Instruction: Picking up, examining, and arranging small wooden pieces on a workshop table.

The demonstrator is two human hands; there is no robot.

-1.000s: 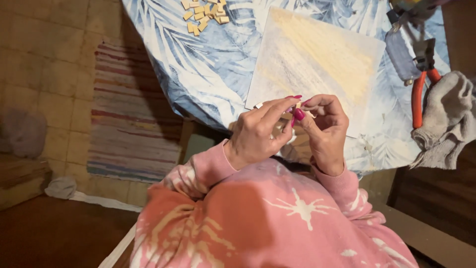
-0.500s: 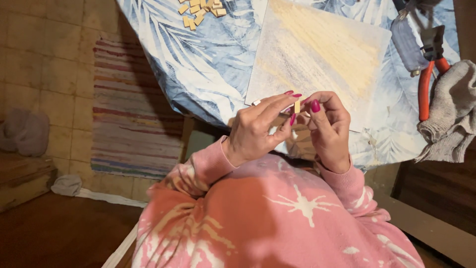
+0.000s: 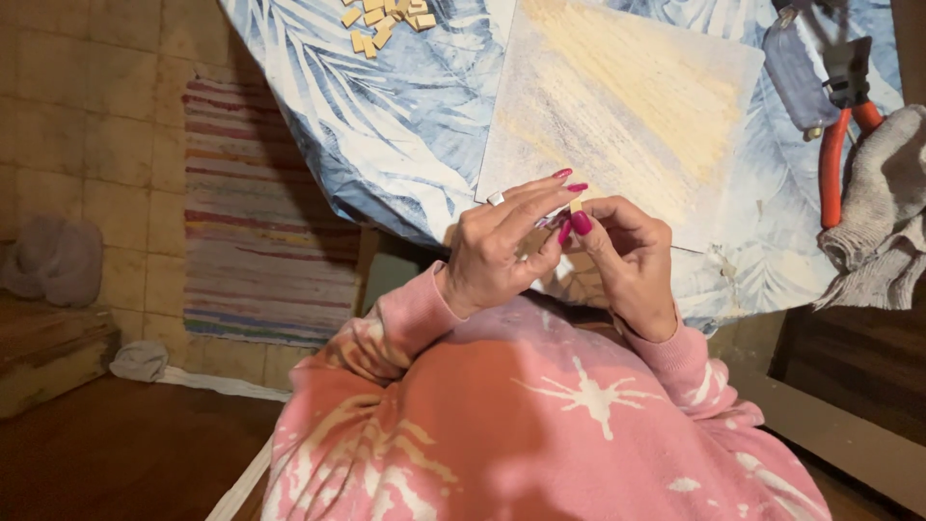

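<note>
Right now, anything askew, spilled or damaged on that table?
Nothing damaged. The square board lies turned at an angle, its near corner by the hands. Small tan tiles sit in a loose heap at the far edge. Both the left hand and right hand pinch one small tile.

Board [image 3: 627, 106] bare ahead; pliers [image 3: 837, 145], cloth [image 3: 883, 222] crowd right; tiles [image 3: 386, 19] far left.

Small pale-yellow tile piece [image 3: 576, 205], upright, pinched between both hands' fingers [image 3: 582, 224].
</note>
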